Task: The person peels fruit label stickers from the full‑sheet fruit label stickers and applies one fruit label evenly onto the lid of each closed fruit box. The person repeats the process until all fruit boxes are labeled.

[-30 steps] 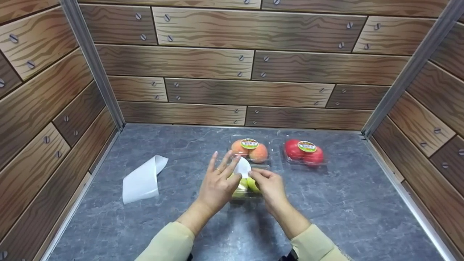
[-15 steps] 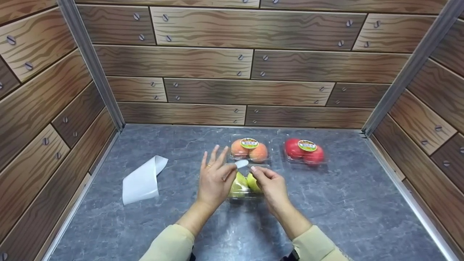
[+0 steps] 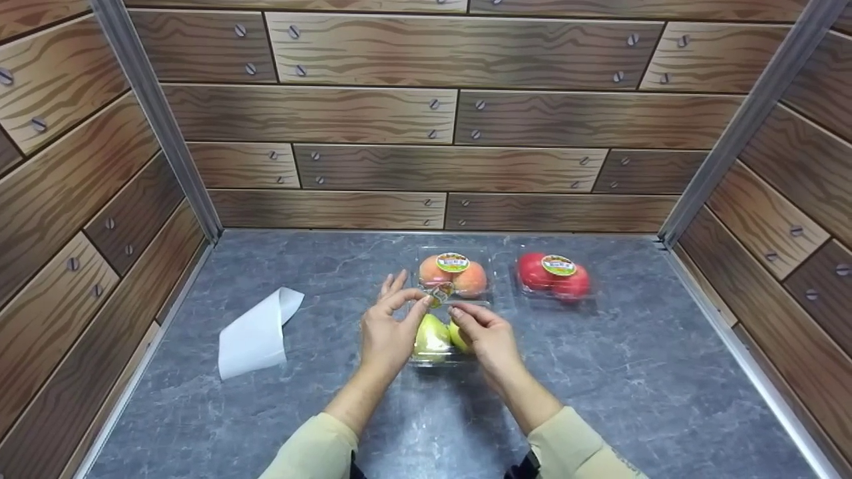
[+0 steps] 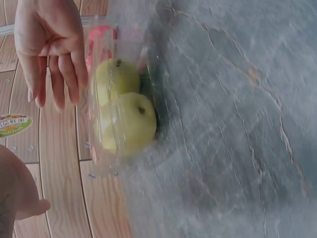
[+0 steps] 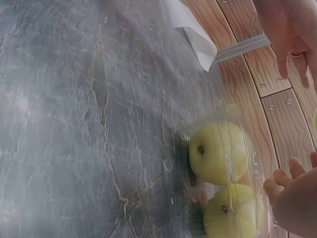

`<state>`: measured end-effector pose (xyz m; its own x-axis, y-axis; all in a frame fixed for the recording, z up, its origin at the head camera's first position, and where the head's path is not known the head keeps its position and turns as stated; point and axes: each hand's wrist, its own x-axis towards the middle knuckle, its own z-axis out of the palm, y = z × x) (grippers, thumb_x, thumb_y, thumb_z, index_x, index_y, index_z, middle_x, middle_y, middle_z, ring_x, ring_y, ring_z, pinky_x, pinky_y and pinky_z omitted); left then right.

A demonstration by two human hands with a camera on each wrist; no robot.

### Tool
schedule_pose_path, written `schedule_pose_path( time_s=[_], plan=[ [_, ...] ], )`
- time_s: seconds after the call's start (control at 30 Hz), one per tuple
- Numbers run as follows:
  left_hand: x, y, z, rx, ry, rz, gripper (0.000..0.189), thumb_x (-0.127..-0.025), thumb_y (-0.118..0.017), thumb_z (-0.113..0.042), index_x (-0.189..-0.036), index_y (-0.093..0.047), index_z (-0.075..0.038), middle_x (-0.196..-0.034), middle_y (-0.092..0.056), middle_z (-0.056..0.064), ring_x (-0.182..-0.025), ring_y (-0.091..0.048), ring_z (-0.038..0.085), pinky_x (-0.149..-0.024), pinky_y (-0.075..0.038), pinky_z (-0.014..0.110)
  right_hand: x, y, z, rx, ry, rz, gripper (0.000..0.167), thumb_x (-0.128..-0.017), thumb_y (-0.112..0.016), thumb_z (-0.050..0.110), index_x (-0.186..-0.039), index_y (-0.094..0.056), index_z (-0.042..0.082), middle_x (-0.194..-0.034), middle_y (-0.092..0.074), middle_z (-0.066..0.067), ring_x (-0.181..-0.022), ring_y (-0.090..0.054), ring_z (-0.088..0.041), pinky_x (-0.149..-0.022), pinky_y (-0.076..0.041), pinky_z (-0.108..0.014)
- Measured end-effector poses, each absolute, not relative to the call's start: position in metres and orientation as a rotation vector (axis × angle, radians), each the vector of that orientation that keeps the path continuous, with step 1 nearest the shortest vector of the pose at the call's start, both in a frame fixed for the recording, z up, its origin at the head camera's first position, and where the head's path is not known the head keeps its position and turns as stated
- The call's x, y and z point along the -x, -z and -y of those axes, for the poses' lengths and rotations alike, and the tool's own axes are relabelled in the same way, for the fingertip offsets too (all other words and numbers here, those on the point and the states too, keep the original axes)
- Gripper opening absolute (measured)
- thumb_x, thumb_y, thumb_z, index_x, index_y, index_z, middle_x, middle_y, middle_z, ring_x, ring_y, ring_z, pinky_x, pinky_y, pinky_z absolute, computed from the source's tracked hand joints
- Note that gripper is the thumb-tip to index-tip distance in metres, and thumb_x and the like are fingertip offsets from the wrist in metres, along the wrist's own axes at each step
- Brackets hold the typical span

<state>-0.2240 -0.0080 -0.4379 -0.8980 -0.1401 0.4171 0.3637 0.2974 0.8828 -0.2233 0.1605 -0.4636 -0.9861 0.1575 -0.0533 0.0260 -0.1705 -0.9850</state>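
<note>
My left hand (image 3: 386, 332) pinches an oval printed label sticker (image 3: 439, 293) between thumb and index finger, other fingers fanned out. The sticker's colourful face shows; the left wrist view catches the sticker (image 4: 15, 125) at its edge. Close to the sticker, my right hand (image 3: 491, 339) has thumb and index fingertips together, with nothing visible between them. Below both hands stands a clear plastic box (image 3: 442, 363) with two yellow-green, apple-like fruits (image 3: 431, 334). The right wrist view shows these fruits (image 5: 220, 153) through the plastic, and my ringed left hand (image 5: 292, 29) above.
Behind the green fruits sits a clear box of peaches (image 3: 470, 279) with an oval label. To its right is a labelled box of red fruits (image 3: 571, 285). A curled white sheet (image 3: 253, 339) lies at left. Wood-patterned walls (image 3: 373, 166) enclose the grey table (image 3: 632, 399).
The sticker has turned from its white back to its printed face in my left hand. My right fingertips, earlier at the sticker's edge, are now apart from it.
</note>
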Motion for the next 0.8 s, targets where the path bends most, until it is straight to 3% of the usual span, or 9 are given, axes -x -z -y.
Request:
schedule_pose_path(
  time_s=[0.27, 0.43, 0.67, 0.8],
  plan=[
    [0.226, 0.437, 0.004, 0.188, 1.827, 2.03, 0.006, -0.095, -0.081, -0.017, -0.093, -0.082, -0.012, -0.142, -0.066, 0.019, -0.146, -0.049, 0.042, -0.123, -0.034, 0.057, 0.225, 0.461, -0.155, 0.192, -2.481, 1.847, 0.016, -0.102, -0.07, 0.006, -0.115, -0.079, 0.002, -0.102, -0.079, -0.006, -0.086, -0.068, -0.009, -0.074, -0.057, -0.023],
    [0.227, 0.439, 0.001, 0.192, 1.901, 1.976, 0.006, -0.095, -0.081, -0.014, -0.095, -0.082, -0.008, -0.14, -0.065, 0.023, -0.145, -0.049, 0.046, -0.124, -0.032, 0.057, 0.226, 0.459, -0.154, 0.208, -2.499, 1.834, 0.015, -0.103, -0.068, 0.007, -0.114, -0.079, 0.003, -0.101, -0.079, -0.008, -0.092, -0.072, -0.013, -0.081, -0.061, -0.029],
    [0.228, 0.446, 0.001, 0.146, 1.912, 1.976, 0.007, -0.095, -0.081, -0.014, -0.095, -0.082, -0.007, -0.14, -0.066, 0.024, -0.144, -0.048, 0.046, -0.124, -0.031, 0.056, 0.224, 0.461, -0.157, 0.183, -2.506, 1.814, 0.014, -0.105, -0.065, 0.008, -0.101, -0.079, 0.012, -0.098, -0.078, -0.005, -0.101, -0.074, -0.013, -0.094, -0.059, -0.035],
    [0.226, 0.45, 0.001, 0.106, 1.881, 2.01, 0.006, -0.094, -0.082, -0.015, -0.095, -0.083, -0.009, -0.141, -0.066, 0.022, -0.146, -0.047, 0.046, -0.125, -0.03, 0.056, 0.222, 0.463, -0.159, 0.186, -2.473, 1.795, 0.014, -0.104, -0.067, 0.007, -0.098, -0.079, 0.012, -0.096, -0.077, -0.006, -0.087, -0.069, -0.01, -0.08, -0.058, -0.025]
  ],
)
